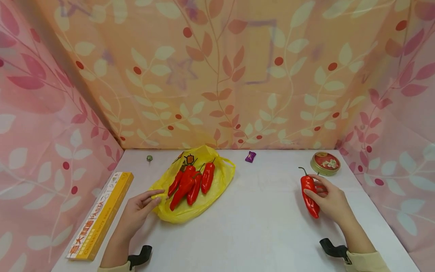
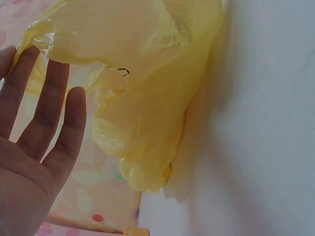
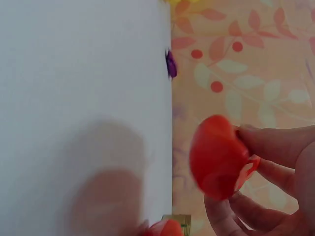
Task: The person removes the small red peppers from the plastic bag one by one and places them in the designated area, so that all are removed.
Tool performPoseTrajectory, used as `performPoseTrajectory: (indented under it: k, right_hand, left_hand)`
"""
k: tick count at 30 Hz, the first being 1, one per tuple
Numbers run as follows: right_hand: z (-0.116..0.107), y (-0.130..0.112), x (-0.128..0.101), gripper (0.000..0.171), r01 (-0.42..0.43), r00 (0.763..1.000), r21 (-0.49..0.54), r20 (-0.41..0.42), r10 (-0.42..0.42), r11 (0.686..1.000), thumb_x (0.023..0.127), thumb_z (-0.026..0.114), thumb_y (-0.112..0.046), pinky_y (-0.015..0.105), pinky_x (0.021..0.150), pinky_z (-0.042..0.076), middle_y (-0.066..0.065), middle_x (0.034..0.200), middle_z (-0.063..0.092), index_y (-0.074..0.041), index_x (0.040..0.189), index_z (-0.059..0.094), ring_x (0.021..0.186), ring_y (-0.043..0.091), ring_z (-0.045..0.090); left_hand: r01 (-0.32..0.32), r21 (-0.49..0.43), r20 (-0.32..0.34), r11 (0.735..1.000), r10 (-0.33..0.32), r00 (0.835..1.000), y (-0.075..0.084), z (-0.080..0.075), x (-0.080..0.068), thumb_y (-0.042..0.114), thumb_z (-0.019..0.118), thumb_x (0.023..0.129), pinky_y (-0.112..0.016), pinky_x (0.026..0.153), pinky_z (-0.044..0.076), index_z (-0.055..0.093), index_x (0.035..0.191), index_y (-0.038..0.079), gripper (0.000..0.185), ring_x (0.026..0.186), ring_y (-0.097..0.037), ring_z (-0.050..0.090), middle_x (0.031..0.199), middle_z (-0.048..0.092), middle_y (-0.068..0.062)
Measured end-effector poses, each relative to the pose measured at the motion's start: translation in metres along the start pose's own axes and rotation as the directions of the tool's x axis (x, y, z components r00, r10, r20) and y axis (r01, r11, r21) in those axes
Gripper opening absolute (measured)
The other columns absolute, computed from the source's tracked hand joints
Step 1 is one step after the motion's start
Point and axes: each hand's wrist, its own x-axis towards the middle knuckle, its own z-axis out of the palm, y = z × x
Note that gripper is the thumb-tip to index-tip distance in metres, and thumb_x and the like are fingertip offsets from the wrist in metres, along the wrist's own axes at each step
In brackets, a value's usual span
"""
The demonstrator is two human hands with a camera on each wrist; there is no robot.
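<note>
Glare flecks the peppers (image 1: 185,188); wrist views look dimmer, with soft shadows.

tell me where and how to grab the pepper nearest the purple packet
Pinch that pepper across the middle of its long body, probably from the head view's right: other peppers crowd its left, while bare yellow bag lies to its right.

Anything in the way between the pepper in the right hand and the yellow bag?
Nothing visible: only white tabletop lies directly between the red pepper in the right hand and the yellow bag. The small purple packet sits farther back, off that line.
</note>
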Motion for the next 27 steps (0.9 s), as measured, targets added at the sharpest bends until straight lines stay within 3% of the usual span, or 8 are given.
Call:
performPoseTrajectory:
  k: [10,18,27]
  right_hand:
    - [-0.003,0.017,0.002,0.069,0.019,1.000,-0.126,-0.022,-0.022,0.992,0.091,0.076,-0.033,0.043,0.065,0.061,0.029,0.120,0.056,-0.004,0.146,0.046,0.096,0.036,0.056]
    - [0.005,0.030,0.008,0.070,0.012,1.000,-0.230,0.013,-0.010,0.973,0.090,0.075,-0.027,0.062,0.075,0.057,0.034,0.125,0.049,-0.002,0.147,0.043,0.110,0.052,0.049]
    - [0.012,0.033,0.010,0.065,0.021,1.000,-0.287,-0.008,-0.024,0.958,0.087,0.077,-0.022,0.066,0.075,0.056,0.036,0.126,0.049,-0.002,0.142,0.048,0.111,0.054,0.046]
  left_hand:
    - [-0.016,0.008,0.014,1.000,0.016,1.000,0.001,0.002,0.000,0.030,0.066,0.099,-0.015,0.084,0.052,0.067,0.131,0.013,0.036,0.094,-0.012,0.057,0.114,0.076,-0.007]
    - [0.006,0.032,0.004,0.999,-0.006,1.000,0.000,0.002,0.000,0.033,0.065,0.099,-0.015,0.084,0.052,0.067,0.131,0.013,0.037,0.096,-0.012,0.056,0.109,0.077,-0.006]
    - [0.001,0.024,0.010,1.000,-0.002,1.000,-0.001,0.001,0.001,0.033,0.066,0.098,-0.018,0.068,0.049,0.067,0.130,0.013,0.037,0.081,-0.018,0.054,0.092,0.076,-0.004]
